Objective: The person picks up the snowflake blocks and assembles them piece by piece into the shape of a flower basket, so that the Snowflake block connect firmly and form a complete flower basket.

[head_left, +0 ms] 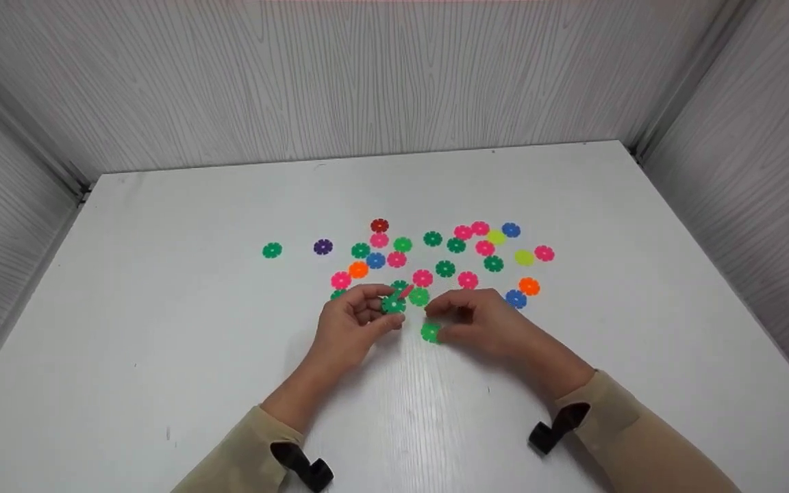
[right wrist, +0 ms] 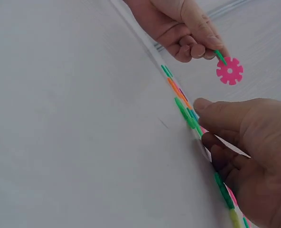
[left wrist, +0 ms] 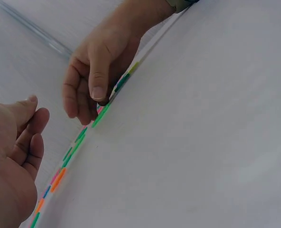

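Note:
My left hand [head_left: 353,322] pinches a green notched plastic disc [head_left: 393,305] between thumb and fingers. A pink notched disc [right wrist: 234,76] is slotted into it at an angle, clear in the right wrist view. To the right, my right hand [head_left: 487,318] has its thumb and index finger apart, with nothing seen between them. Its thumb is right beside a light green disc [head_left: 429,333] near the table; whether they touch I cannot tell. Another light green disc [head_left: 419,296] lies between the hands. In the left wrist view, the left hand [left wrist: 12,156] hides the discs it holds.
Several notched discs lie scattered beyond the hands on the white table [head_left: 161,287], among them a dark red one [head_left: 379,225], a purple one [head_left: 323,246] and an orange one [head_left: 529,286]. A wood-grain panel [head_left: 367,82] stands behind the table, with side panels at left and right.

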{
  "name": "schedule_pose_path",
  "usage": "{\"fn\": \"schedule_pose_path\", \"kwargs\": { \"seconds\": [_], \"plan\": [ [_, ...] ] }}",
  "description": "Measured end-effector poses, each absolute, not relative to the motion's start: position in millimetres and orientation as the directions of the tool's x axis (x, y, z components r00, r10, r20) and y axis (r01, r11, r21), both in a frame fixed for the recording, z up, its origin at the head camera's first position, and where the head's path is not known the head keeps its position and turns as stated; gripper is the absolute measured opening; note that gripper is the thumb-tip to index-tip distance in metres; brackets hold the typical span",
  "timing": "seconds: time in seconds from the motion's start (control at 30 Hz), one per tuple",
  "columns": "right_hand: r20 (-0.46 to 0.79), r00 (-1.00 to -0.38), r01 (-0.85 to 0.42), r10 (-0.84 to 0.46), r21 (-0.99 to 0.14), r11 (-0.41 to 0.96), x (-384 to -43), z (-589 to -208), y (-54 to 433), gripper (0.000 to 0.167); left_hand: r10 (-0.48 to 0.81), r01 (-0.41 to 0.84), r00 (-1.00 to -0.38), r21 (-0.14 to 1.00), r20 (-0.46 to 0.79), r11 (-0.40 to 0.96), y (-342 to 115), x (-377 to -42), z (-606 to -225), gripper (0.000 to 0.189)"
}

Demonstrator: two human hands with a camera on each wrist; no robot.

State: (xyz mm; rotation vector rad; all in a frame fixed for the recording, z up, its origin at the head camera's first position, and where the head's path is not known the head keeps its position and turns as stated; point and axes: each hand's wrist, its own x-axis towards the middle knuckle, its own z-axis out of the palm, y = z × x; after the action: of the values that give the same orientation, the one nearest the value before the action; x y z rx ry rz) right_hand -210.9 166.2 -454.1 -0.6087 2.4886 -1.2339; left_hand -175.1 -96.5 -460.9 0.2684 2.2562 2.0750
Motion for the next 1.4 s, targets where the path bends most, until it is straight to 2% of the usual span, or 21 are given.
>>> {"fn": "schedule_pose_path", "kwargs": {
  "seconds": [0.17,0.4,0.63,0.97,1.2,1.4],
  "plan": [
    [-0.077,-0.841,-0.291,-0.535,-0.769,0.569,-211,-454,167,0.045,0.159,0.081,-0.985,0.993,0.068,0.08,-96,-174,-460,0.042],
    [-0.046,-0.829,-0.313,-0.557,-0.787,0.531,-211,-456,167,0.04,0.144,0.08,-0.987,0.993,0.068,0.084,-95,-173,-460,0.042],
    [0.058,-0.855,-0.28,-0.516,-0.888,0.365,-211,-455,163,0.02,0.143,0.099,-0.986,0.989,0.083,0.112,-95,-172,-462,0.042],
    [0.167,-0.837,-0.288,-0.521,-0.944,0.161,-207,-454,156,0.022,0.203,0.128,-0.974,0.985,0.104,0.112,-90,-170,-461,0.04],
    [0.26,-0.808,-0.388,-0.529,-0.91,0.147,-206,-455,155,0.02,0.213,0.097,-0.974,0.992,0.078,0.083,-87,-169,-462,0.039],
    [0.29,-0.798,-0.433,-0.528,-0.886,0.167,-206,-455,154,0.021,0.215,0.099,-0.973,0.992,0.08,0.082,-87,-168,-461,0.039]
  ]
}}
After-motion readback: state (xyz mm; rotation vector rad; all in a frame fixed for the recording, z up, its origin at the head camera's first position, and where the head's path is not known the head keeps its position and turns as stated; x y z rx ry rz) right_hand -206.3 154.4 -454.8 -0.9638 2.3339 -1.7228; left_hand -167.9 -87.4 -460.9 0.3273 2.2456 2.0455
